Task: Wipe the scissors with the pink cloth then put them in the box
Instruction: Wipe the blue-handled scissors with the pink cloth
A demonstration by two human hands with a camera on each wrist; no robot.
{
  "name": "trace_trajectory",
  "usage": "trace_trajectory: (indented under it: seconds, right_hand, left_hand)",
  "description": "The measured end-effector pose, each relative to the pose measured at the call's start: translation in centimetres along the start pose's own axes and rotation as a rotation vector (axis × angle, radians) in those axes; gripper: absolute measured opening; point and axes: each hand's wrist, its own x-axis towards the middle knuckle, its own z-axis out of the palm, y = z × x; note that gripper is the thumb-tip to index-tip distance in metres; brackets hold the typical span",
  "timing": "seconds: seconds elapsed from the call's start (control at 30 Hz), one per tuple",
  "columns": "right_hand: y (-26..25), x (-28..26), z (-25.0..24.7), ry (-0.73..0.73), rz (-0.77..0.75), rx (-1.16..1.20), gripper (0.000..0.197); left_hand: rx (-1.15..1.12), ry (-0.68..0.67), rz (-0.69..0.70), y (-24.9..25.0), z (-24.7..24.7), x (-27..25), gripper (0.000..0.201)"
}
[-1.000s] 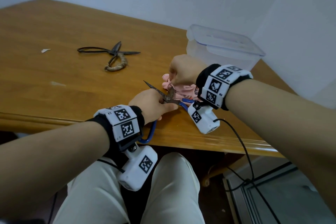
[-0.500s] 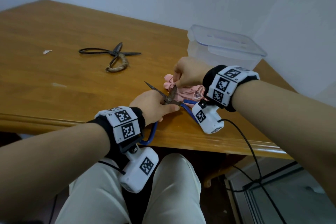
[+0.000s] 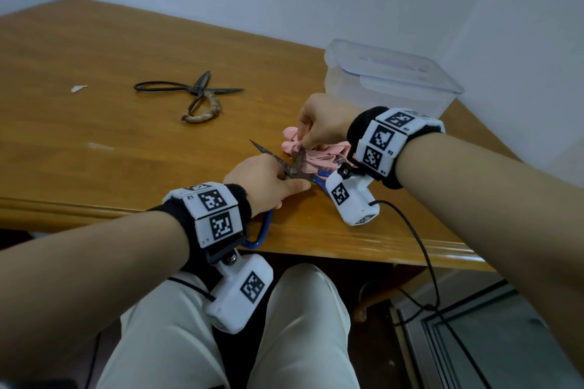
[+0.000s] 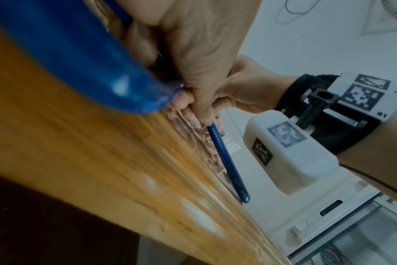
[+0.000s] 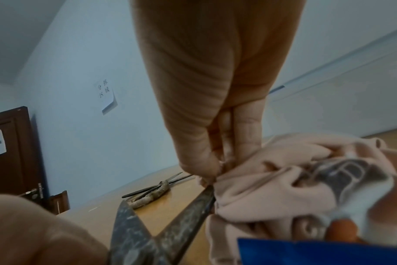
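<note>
Two pairs of scissors: old dark pair [image 3: 192, 95] lies untouched far left. Left hand [image 3: 262, 178] grips blue-handled scissors [image 3: 292, 166] near the pivot w/ blades spread – probably to steady them. Right hand [image 3: 319, 123] pinches pink cloth [image 3: 319, 156] round one blade. Box [image 3: 392, 79] behind, lid on.

On the tabletop [image 3: 94, 50], near its front edge, the scissors [image 3: 292, 166] lie with blades spread, one pointing away to the left, the other into the cloth [image 3: 319, 156] just to their right. The left hand [image 3: 262, 181] grips them at the pivot; one handle loop hangs off the edge under that wrist. The right hand [image 3: 322, 121] sits above the cloth, pinching it onto the blade. The box [image 3: 388, 79] stands behind the right hand, at the far right corner. A second pair of scissors [image 3: 196, 95] lies well back to the left, a scrap [image 3: 77, 88] further left still.
</note>
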Motion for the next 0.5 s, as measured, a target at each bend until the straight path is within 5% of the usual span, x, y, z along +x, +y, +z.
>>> trace_trajectory:
  seconds: [0.5]
  right_hand:
    - [0.84, 0.7, -0.08, 0.077, 0.068, 0.022, 0.009]
  left_hand:
    - [-0.009, -0.014, 0.005, -0.03, 0.0, 0.07, 0.044]
